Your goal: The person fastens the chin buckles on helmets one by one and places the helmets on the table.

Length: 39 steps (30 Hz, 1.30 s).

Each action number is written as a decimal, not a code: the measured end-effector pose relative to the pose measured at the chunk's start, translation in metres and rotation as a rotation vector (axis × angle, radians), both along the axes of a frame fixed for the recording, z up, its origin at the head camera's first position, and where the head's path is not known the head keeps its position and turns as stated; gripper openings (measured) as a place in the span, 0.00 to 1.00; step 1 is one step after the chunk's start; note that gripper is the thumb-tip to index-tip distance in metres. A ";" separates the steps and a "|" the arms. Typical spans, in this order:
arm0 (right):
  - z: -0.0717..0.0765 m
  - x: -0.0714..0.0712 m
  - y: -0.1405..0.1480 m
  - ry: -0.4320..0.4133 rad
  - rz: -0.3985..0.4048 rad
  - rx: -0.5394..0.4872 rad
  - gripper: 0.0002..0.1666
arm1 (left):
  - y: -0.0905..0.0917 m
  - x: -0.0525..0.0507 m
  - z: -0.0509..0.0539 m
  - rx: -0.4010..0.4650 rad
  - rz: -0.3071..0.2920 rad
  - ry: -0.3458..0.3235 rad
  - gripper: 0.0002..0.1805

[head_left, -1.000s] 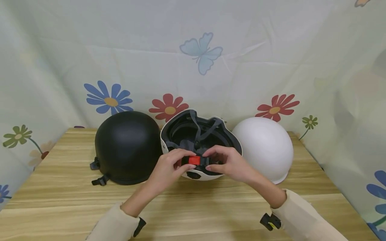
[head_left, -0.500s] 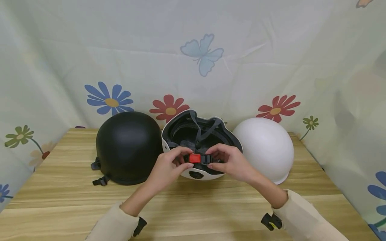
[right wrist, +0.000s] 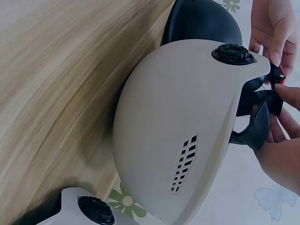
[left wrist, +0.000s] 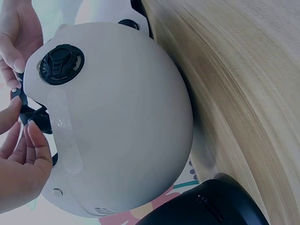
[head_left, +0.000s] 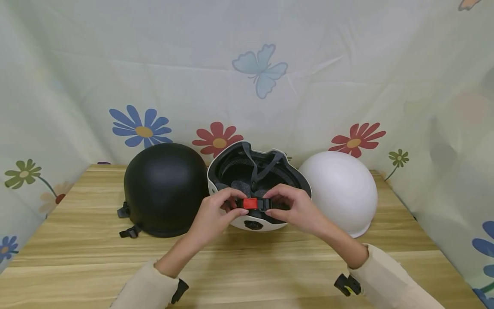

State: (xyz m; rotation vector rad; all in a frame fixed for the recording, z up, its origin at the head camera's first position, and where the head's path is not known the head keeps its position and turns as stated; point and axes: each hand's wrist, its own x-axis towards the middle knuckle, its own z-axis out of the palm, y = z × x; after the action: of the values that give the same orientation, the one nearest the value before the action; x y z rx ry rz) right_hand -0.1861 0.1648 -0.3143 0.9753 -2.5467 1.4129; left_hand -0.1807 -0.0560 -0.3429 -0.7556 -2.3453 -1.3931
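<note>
An upturned white helmet [head_left: 270, 226] with a dark padded inside and grey straps lies in the middle of the table. Over its near rim, a chin strap buckle [head_left: 250, 203] shows a red part and a black part set end to end. Finger and thumb of my left hand [head_left: 212, 214] pinch the buckle at its red end. My right hand [head_left: 299, 210] pinches its black end, with the strap [right wrist: 255, 129] looping beside the fingers in the right wrist view. A black dial [left wrist: 62, 64] sits on the shell's near side.
A black helmet [head_left: 166, 189] stands dome up at the left, its black clips [head_left: 131, 231] on the table. Another white helmet [head_left: 339, 193] stands dome up at the right, close against the middle one. The wooden table [head_left: 247, 274] ends at a flowered curtain [head_left: 185, 86].
Both hands have lifted the buckle slightly, and it now sits a little higher. Everything has shifted slightly right in the view. The hold of both hands is the same.
</note>
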 end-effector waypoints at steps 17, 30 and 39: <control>-0.001 0.004 0.002 0.017 -0.006 -0.010 0.15 | 0.001 0.001 -0.002 0.089 -0.008 0.015 0.11; -0.001 0.005 0.003 -0.009 -0.021 0.016 0.14 | 0.000 0.001 -0.006 0.133 -0.032 0.018 0.10; -0.002 0.003 0.002 -0.004 -0.006 -0.019 0.13 | 0.001 0.000 -0.004 0.159 -0.038 0.008 0.09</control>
State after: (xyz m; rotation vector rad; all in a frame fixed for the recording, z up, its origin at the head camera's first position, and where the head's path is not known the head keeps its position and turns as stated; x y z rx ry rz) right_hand -0.1833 0.1668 -0.3168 0.9626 -2.5314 1.4366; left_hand -0.1802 -0.0547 -0.3471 -0.7611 -2.1933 -1.5677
